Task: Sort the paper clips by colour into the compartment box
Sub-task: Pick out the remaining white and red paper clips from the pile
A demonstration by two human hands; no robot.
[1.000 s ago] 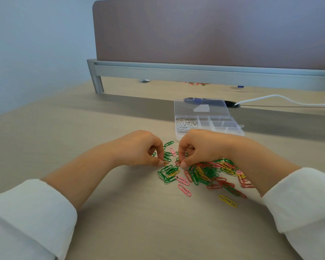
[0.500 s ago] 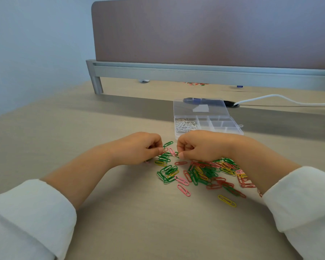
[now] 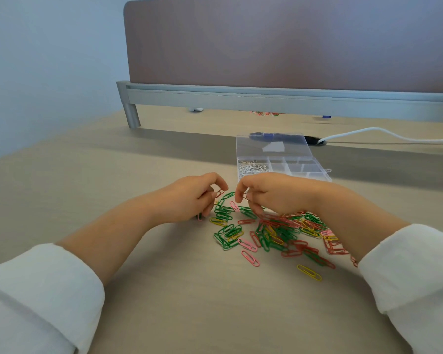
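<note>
A loose pile of green, red, pink and yellow paper clips lies on the desk in front of me. My left hand hovers at the pile's left edge and pinches a red paper clip between thumb and fingers. My right hand is over the pile's top and pinches a thin dark-red clip. Behind the hands stands the clear compartment box with its lid folded back; white clips fill its left compartment.
A grey-framed brown partition closes the desk's far side. A white cable runs from a desk grommet at the right. A dark pen lies behind the box lid. The desk's left part and near edge are bare.
Both hands have lifted from the pile, each with a red clip pinched in its fingers. A red clip now lies exposed between the hands' former spots.
</note>
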